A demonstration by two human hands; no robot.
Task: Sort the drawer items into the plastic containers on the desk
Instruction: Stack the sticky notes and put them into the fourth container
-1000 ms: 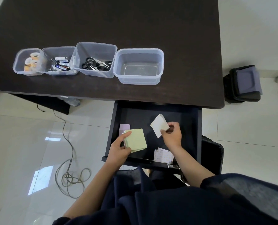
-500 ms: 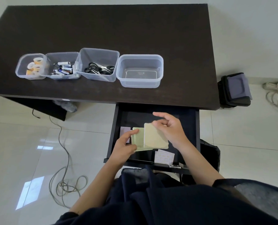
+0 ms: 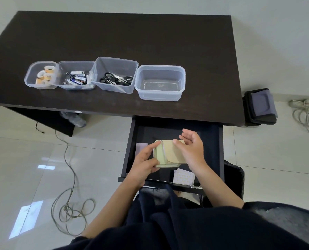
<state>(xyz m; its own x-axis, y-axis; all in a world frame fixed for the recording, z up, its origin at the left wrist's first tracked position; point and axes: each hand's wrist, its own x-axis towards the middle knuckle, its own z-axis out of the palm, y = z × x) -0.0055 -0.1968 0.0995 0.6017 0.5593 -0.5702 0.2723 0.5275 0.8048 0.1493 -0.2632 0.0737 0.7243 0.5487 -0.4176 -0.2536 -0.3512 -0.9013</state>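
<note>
In the open black drawer (image 3: 216, 150), my left hand (image 3: 144, 163) grips the left edge of a green sticky-note pad (image 3: 159, 157). A cream pad (image 3: 173, 152) lies stacked on the green one, and my right hand (image 3: 191, 150) rests on its right side, thumb pressing its top and fingers loosely curled. A pale pink pad (image 3: 140, 147) lies at the drawer's left. A white sheet with small dots (image 3: 184, 176) lies near the drawer's front. On the desk stand containers of tape rolls (image 3: 42, 75), batteries (image 3: 76, 76) and scissors (image 3: 116, 76), and an empty one (image 3: 160, 83).
The dark desk (image 3: 114, 37) stretches behind the containers. A grey cable (image 3: 69, 177) coils on the tiled floor at left. A black bin (image 3: 261, 107) and a white power cord (image 3: 305, 112) sit on the floor at right.
My right hand brought the cream pad from the drawer's back over onto the green pad. My left hand kept hold of the green pad.
</note>
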